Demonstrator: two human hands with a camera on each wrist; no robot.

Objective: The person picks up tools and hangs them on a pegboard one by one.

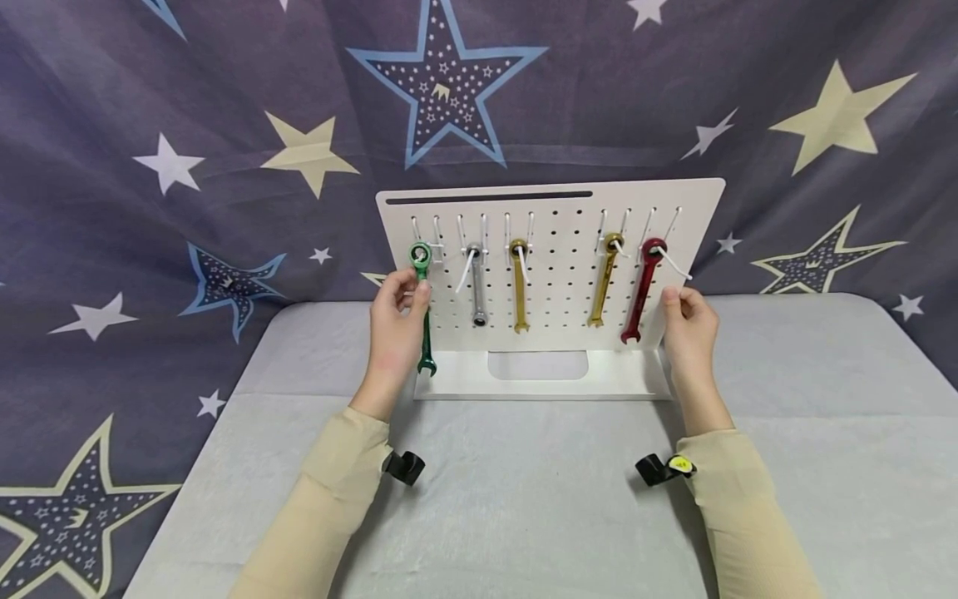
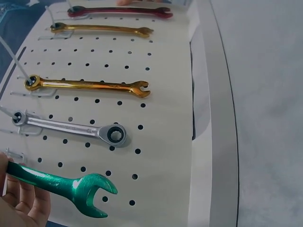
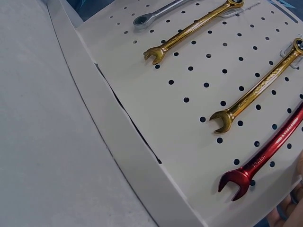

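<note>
My left hand (image 1: 397, 320) pinches a green combination wrench (image 2: 85, 189) by its shaft at the board's left edge. The wrench's ring end is at a white hook, and its open jaw points down, standing out from the board. My right hand (image 1: 690, 329) holds the right edge of the white pegboard (image 1: 554, 291), thumb at the front, fingers partly hidden behind. Close to that hand hangs a red wrench (image 3: 260, 163). A silver wrench (image 2: 66, 126) and two gold wrenches, one left of centre (image 1: 520, 287) and one further right (image 1: 603, 283), hang from hooks between the hands.
The pegboard stands on a white base (image 1: 456, 387) with a rounded cutout, on a pale cloth-covered table (image 1: 524, 499). Behind it hangs a dark star-patterned curtain (image 1: 599, 100). White hooks (image 1: 677, 264) project forward from the board. Black camera mounts sit at both wrists.
</note>
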